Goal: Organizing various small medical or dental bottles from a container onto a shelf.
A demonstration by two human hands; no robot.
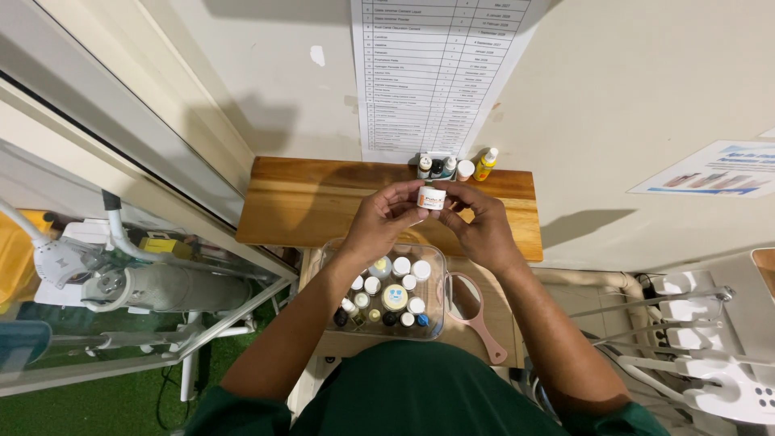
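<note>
Jar (432,198): one, small, white | left hand (378,226), right hand (482,230) both pinching it | shelf bottles (485,164): four

Bright overhead light, soft shadows, edges perhaps warped

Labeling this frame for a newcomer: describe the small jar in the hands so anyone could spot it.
Start at the wooden shelf against the wall. Just above its front edge, the left hand and right hand pinch a small white jar. Unlike the capped bottles in the clear bin below, it is lifted and orange-labelled.
</note>
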